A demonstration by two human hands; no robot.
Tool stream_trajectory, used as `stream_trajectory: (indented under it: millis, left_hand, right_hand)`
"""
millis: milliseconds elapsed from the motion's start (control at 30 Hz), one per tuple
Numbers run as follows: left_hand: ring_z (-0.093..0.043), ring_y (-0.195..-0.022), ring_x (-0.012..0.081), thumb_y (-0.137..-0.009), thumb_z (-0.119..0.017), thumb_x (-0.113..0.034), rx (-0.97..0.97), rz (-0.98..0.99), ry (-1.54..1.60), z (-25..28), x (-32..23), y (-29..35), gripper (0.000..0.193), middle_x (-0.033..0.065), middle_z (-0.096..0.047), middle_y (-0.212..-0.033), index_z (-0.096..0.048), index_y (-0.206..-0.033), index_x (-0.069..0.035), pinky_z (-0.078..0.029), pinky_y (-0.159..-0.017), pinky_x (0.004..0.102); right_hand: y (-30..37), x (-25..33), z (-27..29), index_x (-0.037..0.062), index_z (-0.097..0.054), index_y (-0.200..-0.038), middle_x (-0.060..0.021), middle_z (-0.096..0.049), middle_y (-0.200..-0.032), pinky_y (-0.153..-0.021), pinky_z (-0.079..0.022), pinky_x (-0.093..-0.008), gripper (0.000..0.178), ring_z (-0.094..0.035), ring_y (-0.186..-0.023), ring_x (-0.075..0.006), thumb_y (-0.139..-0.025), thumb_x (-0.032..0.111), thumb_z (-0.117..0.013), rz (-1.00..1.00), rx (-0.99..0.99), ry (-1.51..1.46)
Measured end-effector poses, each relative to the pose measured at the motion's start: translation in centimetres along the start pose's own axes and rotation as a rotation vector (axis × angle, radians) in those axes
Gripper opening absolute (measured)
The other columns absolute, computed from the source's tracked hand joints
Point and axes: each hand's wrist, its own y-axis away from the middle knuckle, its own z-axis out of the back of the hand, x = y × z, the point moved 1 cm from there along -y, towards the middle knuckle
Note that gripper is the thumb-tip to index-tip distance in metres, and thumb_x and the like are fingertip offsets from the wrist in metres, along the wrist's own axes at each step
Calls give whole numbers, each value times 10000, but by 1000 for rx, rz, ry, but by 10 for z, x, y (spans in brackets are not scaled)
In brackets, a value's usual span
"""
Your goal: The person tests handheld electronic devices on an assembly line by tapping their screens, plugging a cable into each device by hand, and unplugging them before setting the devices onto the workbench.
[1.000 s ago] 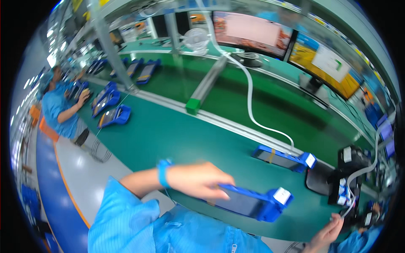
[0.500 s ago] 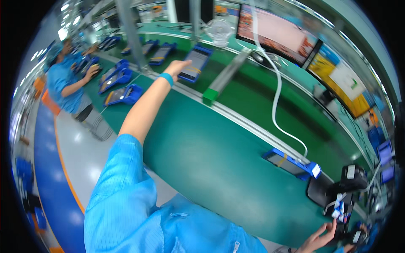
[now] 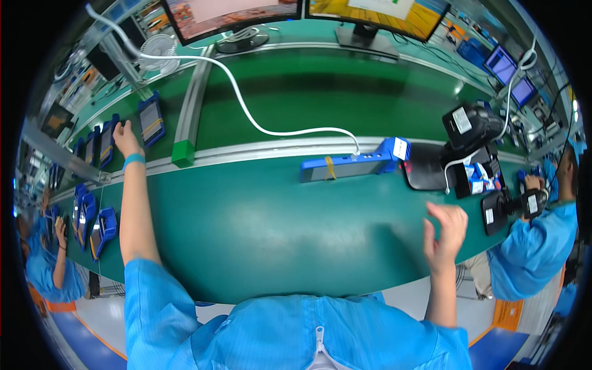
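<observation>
My left hand point(image 3: 127, 140), with a teal band on its wrist, is over the metal rail on the left. It looks empty, with its fingers loosely bent and apart. Near it on the green strip lies a blue-framed handheld device point(image 3: 151, 120) with a yellow band. Above the table's right half, my right hand point(image 3: 445, 233) is raised, thumb and fingers spread, holding nothing. Ahead of it, another blue handheld device point(image 3: 348, 168) stands on its long side by the rail, a yellow band round it. A white cable point(image 3: 246, 111) runs to its top edge.
A black scanner point(image 3: 472, 128) on a stand and a box of small blue-and-white pieces point(image 3: 482, 179) stand at right. More blue devices point(image 3: 103, 231) lie at left. A green-ended metal bar point(image 3: 183, 153) crosses the strip. Monitors point(image 3: 379, 15) stand behind. Co-workers sit at both sides.
The view has swung from left to the front. My left hand has drawn back from the banded device on the strip. My right hand has come away from the box of small pieces.
</observation>
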Motion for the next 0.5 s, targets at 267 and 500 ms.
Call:
stream_trajectory:
  millis: [267, 500]
  left_hand:
    - [-487, -1333, 227, -984, -586, -191, 918, -381, -93, -4, -187, 260, 417, 114, -549, -1403, -549, -1368, -34, -355, -1132, 368]
    - [-469, -1350, 264, -974, -612, -199, 1338, -60, 101, -51, -192, 395, 528, 136, -487, -1461, -442, -1448, -40, -346, -1143, 403]
  right_hand:
    - [-90, 34, -80, 61, -487, -1414, -152, -573, -1332, -1016, -434, -462, 926, -551, -1216, -365, -626, 275, -923, 41, 212, -277]
    - [-85, 26, -124, 101, -427, -1482, -87, -630, -1296, -1075, -412, -485, 1109, -570, -1222, -341, -539, 344, -957, 54, 196, -354]
